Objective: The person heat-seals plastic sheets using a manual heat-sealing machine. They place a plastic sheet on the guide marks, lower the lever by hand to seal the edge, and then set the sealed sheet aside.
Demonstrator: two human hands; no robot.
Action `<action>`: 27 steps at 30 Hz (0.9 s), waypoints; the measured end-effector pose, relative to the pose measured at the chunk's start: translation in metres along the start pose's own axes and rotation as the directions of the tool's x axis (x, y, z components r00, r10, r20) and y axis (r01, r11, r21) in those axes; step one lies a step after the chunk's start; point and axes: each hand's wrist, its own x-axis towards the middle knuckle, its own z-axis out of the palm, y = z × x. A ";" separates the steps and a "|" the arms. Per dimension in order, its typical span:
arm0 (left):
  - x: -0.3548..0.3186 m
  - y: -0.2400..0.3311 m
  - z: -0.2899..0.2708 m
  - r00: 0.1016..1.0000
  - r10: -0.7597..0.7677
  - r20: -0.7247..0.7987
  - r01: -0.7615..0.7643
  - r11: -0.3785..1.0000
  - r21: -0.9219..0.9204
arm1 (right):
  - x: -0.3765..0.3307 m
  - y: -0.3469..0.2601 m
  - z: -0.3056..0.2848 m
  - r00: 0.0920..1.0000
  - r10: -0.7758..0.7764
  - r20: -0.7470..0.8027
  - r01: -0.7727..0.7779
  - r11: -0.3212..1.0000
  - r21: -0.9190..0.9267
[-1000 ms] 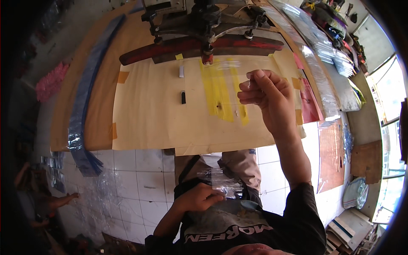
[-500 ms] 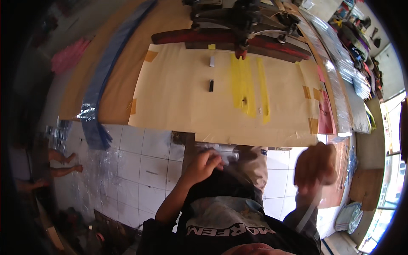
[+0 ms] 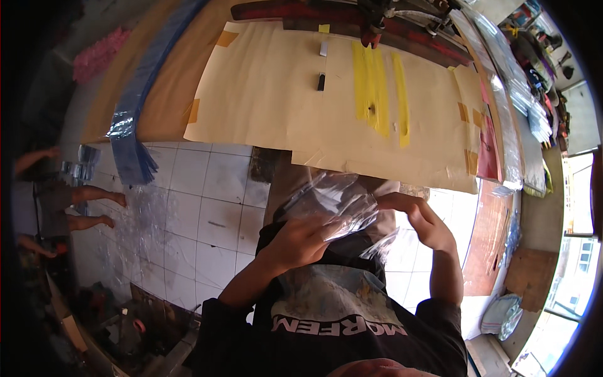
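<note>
Head view: right hand [image 3: 426,221], its grip impossible to tell, has swung in beside clear plastic film [image 3: 336,196] clasped by the left hand [image 3: 296,242] in front of the brown counter [image 3: 169,94], putting both hands at the film

Glare and blur washed right across the clear plastic [image 3: 336,200], and we couldn't count its layers or trace its far edge! Down at the left hand [image 3: 296,244], the fingertips got lost against that shine; over at the right hand [image 3: 422,221], we couldn't tell whether the fingertips touched it. The trousers [image 3: 286,188] ran out of sight beneath the board [image 3: 251,100]. Up top, the picture's edge sliced off the red-and-black bar [image 3: 414,39] and the blue strips [image 3: 143,103]. Far left, dark rim swallowed part of a bystander [image 3: 56,204], while the right-hand clutter [image 3: 543,78] was too small for us to sort.
</note>
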 end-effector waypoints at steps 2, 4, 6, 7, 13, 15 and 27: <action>0.002 0.006 -0.005 0.997 -0.005 0.079 0.001 0.999 0.051 | 0.010 -0.007 0.010 0.998 0.023 -0.057 -0.022 0.999 0.031; 0.006 0.013 -0.010 0.987 -0.011 0.159 -0.006 0.995 0.104 | 0.019 -0.021 0.011 0.996 0.070 -0.051 -0.068 0.997 0.041; 0.009 0.019 -0.013 0.957 0.052 0.284 -0.075 0.995 0.071 | 0.024 -0.029 0.009 0.992 0.116 -0.042 -0.114 0.992 0.053; 0.008 0.020 -0.012 0.957 0.055 0.285 -0.079 0.994 0.070 | 0.026 -0.032 0.009 0.990 0.139 0.031 -0.141 0.985 0.095; 0.006 0.024 -0.010 0.944 0.020 0.328 -0.001 0.998 -0.058 | 0.027 -0.021 0.011 0.973 0.228 0.025 -0.221 0.901 0.374; 0.004 0.023 -0.004 0.885 0.023 0.466 0.035 0.993 -0.115 | 0.029 -0.028 0.014 0.976 0.218 -0.027 -0.195 0.915 0.355; 0.014 0.026 -0.010 0.813 -0.038 0.580 0.206 0.952 -0.226 | 0.026 -0.052 -0.018 0.968 0.098 0.233 -0.115 0.992 0.057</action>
